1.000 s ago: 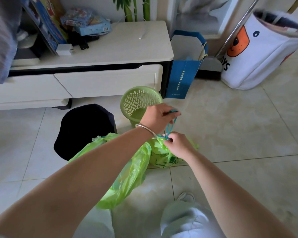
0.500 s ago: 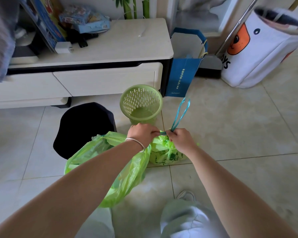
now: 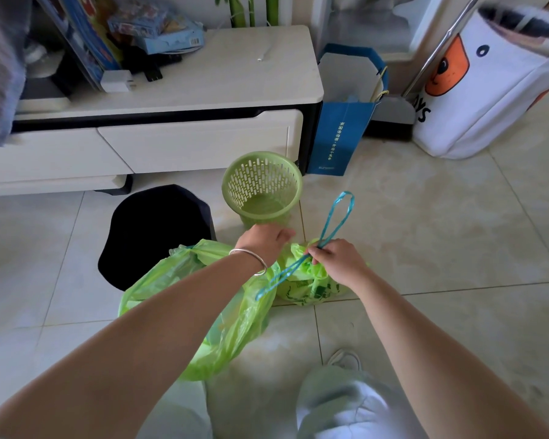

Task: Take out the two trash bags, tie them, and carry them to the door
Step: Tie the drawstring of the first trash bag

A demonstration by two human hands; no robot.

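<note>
Two green trash bags lie on the tiled floor. The small bag is gathered at its neck by a blue drawstring. One loop of the string stands up and another hangs down to the left. My right hand pinches the string at the bag's neck. My left hand, with a silver bangle on the wrist, hovers just left of the neck with its fingers out, holding nothing. The larger bag lies open and slack under my left forearm.
An empty green perforated basket and a black bin stand just behind the bags. A low white cabinet runs along the back. A blue paper bag and a white tote stand at the right. My shoe is below.
My left hand has let go of the drawstring and drawn slightly up and left. One loop now hangs down to the left while my right hand keeps its pinch.
</note>
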